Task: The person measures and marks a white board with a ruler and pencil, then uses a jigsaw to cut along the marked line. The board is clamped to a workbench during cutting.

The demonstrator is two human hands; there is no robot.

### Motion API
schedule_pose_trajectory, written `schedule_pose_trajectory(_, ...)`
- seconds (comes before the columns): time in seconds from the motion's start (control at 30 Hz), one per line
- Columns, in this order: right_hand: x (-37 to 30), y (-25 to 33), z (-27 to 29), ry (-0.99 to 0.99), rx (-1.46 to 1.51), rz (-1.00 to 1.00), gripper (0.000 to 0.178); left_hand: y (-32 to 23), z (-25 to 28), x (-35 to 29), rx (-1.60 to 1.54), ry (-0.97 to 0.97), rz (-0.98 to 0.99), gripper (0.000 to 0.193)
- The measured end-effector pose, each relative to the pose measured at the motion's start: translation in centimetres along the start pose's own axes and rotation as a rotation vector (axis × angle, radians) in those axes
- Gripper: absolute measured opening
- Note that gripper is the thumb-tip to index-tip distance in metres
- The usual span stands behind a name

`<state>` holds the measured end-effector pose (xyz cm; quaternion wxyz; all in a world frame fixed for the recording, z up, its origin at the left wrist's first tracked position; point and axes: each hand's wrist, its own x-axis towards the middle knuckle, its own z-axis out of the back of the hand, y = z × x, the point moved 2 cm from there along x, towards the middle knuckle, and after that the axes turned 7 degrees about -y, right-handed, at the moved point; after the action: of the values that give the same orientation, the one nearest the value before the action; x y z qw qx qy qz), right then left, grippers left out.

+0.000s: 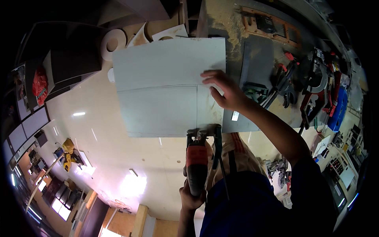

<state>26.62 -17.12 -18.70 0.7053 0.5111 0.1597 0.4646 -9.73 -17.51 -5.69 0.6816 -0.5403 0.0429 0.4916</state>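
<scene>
Because the pale grey board [166,63] reaches out past the left edge of the worktop [248,125], its marked part probably has open space beneath it for a blade; 2 thin dark lines, drawn or cut I cannot tell, cross its face. The red and black jigsaw [196,156] meets the board's near edge where the front-to-back line ends, apparently to line up with it; the left hand [192,197] wraps around its rear body, which seems to steer it from behind. Just beside it, at the worktop's near left corner, a green-handled clamp [218,140] sits over the board's near edge, likely to stop it shifting; the right hand [222,90] is over the board's right edge, fingers loosely spread and gripping nothing visible; whether it presses down I cannot tell. More clamps [284,79] lie toward the worktop's right edge, out of the jigsaw's way.
</scene>
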Motion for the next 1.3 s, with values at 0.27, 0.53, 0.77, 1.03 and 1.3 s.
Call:
schedule_pose_trajectory(0.27,1.3,-2.7,-3.1,-0.066,-0.138,0.164,0.036,-1.8,0.0,0.8,-0.036,-0.043,0.069,0.020)
schedule_pose_trajectory(0.53,1.1,-2.7,-2.8,-0.092,-0.122,0.155,0.036,-1.1,0.2,0.4,0.024,0.006,0.125,0.060)
schedule_pose_trajectory(0.77,1.0,-3.1,-2.9,-0.106,-0.116,0.168,0.037,-1.5,-0.1,0.3,0.013,-0.009,0.158,0.053)
schedule_pose_trajectory(1.03,1.0,-3.2,-3.0,-0.097,-0.128,0.180,0.036,-2.7,-0.3,1.2,-0.018,-0.094,0.101,0.016)
schedule_pose_trajectory(1.3,1.0,-3.5,-3.1,-0.101,-0.131,0.204,0.039,-2.4,0.4,1.0,0.007,0.025,0.148,0.051)
